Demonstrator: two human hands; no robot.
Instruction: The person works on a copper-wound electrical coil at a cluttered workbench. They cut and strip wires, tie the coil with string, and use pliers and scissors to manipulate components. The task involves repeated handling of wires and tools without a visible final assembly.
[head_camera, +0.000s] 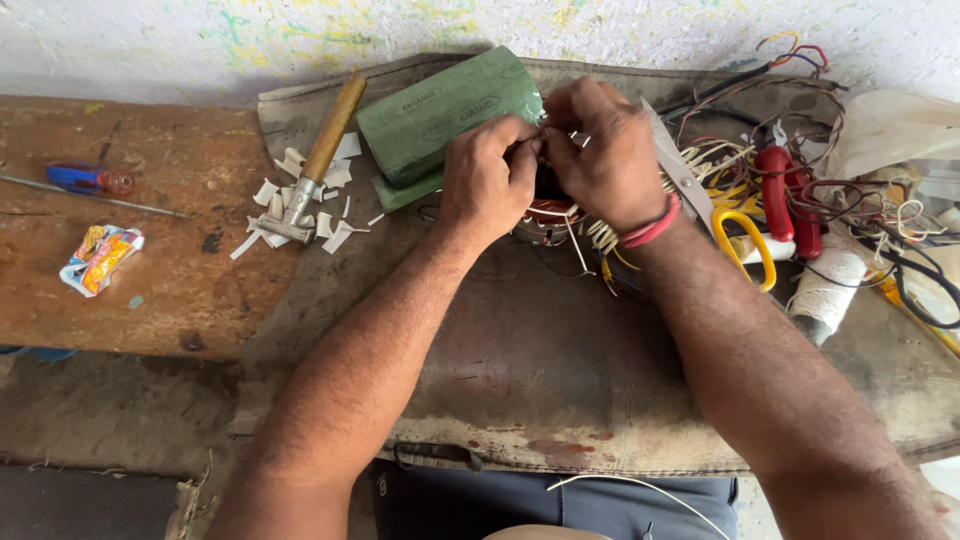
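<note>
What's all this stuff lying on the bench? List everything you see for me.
Hammer: one, wooden handle, metal head, left of centre.
Paper scraps: many, white, around the hammer head.
Folded sheet: one, green, behind the hands.
Screwdriver: one, blue and red handle, far left.
Wrapper: one, colourful, left edge.
Scissors: one, yellow handles, right of the hands.
Pliers: one, red handles, right.
String spool: one, white, right.
Wires: a tangle, mixed colours, upper right.
Coil piece: reddish, under the hands, mostly hidden.
Left hand: pinching at the coil piece.
Right hand: the same, red wristband.
</note>
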